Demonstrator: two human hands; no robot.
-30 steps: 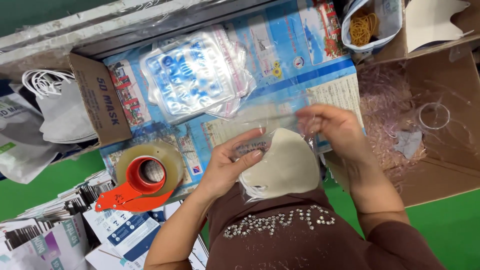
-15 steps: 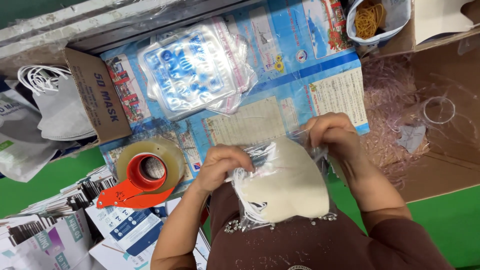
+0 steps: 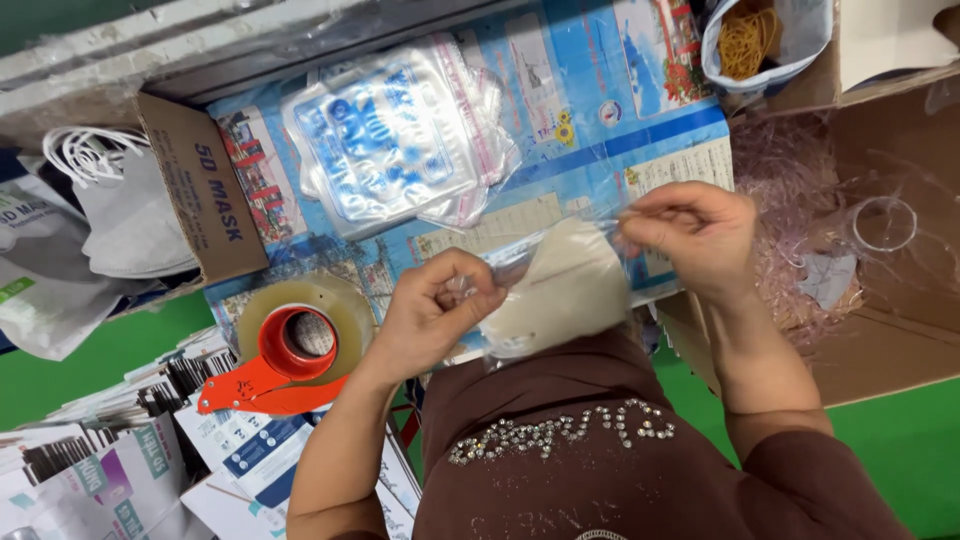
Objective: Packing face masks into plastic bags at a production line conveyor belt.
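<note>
Both my hands hold one clear plastic bag [image 3: 520, 265] with a cream-coloured face mask [image 3: 562, 288] inside it. My left hand [image 3: 440, 312] pinches the bag's left end between thumb and fingers. My right hand [image 3: 690, 235] pinches the bag's upper right edge. The bag hangs just above my brown shirt, in front of a blue printed sheet [image 3: 560, 120] that covers the table. A stack of clear bags with blue print [image 3: 395, 140] lies on that sheet, above my left hand.
A roll of clear tape in a red-orange dispenser [image 3: 290, 350] sits left of my left hand. An open cardboard box with white masks [image 3: 130, 210] stands at left. A cardboard box with pink shredded filler [image 3: 820, 230] is at right, a bag of rubber bands [image 3: 750, 40] above it.
The bagged mask has turned and shifted up toward the table. My hands have spread apart along the bag's top edge, the right hand moving right.
</note>
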